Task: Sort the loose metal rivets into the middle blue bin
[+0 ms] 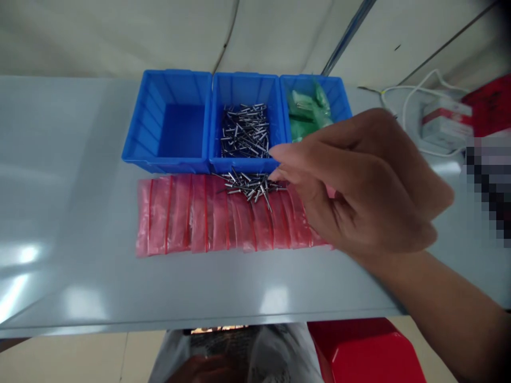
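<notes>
My right hand [363, 186] is raised over the right part of the table, thumb and index fingertips close together near a small pile of metal rivets [253, 186]. Whether anything is between those fingertips is too small to tell. The pile lies on a row of overlapping pink zip bags [179, 215]. Behind it, the middle blue bin [245, 166] holds many more rivets [245, 130]. My left hand [209, 369] shows dimly at the bottom edge, low by my lap, its fingers dark and unclear. A clear plastic bag [271, 354] is beside it.
The left blue bin [170, 162] has nothing in it; the right blue bin [345, 103] holds green bags [305, 111]. A white and red box [447, 122], a white cable and a red item lie at the right. A red stool [367, 351] stands below the table edge.
</notes>
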Demonstrator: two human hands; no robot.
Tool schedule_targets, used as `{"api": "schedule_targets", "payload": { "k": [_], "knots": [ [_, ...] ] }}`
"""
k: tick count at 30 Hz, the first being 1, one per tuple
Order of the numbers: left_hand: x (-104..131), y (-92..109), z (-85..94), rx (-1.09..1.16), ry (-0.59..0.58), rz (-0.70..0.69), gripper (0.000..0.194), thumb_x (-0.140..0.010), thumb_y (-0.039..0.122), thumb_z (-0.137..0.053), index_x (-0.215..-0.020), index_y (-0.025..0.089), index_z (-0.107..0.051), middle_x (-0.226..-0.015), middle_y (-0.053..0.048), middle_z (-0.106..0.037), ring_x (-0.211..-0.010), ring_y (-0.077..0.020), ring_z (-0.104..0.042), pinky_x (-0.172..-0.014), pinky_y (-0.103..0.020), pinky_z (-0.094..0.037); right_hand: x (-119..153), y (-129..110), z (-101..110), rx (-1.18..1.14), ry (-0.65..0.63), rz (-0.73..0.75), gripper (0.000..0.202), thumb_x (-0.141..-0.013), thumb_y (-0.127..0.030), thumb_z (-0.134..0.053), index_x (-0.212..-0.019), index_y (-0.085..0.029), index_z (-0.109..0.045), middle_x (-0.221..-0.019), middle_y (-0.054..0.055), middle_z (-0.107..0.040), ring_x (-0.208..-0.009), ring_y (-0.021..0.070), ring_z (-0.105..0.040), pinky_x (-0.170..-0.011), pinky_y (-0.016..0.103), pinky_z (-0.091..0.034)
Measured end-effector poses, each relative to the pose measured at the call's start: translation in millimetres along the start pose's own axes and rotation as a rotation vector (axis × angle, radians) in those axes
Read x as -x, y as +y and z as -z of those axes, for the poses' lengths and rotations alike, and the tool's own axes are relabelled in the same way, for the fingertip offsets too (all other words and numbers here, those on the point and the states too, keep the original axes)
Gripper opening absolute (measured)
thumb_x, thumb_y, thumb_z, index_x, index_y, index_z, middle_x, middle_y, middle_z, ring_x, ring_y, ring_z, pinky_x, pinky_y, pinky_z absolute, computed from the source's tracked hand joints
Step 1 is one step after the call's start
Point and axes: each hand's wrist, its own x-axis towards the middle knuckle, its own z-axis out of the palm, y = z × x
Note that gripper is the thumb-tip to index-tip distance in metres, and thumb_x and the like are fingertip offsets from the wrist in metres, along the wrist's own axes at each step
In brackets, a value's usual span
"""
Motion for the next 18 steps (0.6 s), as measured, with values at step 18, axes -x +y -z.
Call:
{"api": "schedule_targets", "payload": {
  "k": [18],
  "knots": [
    [27,-41,-38.7,-0.213,0.011,0.223,0.046,-0.089,0.004,-0.047,-0.124,0.023,-0.071,-0.105,-0.008,-0.084,-0.09,-0.024,-0.082,-0.081,-0.03,-0.071,-2,-7,-2,-0.033,-0.085,-0.037,0.012,-0.103,-0.007,-0.073,-0.106,-0.018,-0.078,-0.114,0.013,-0.085,-0.099,0.0218,-0.082,-0.076,0.036,-0.071]
  ]
}}
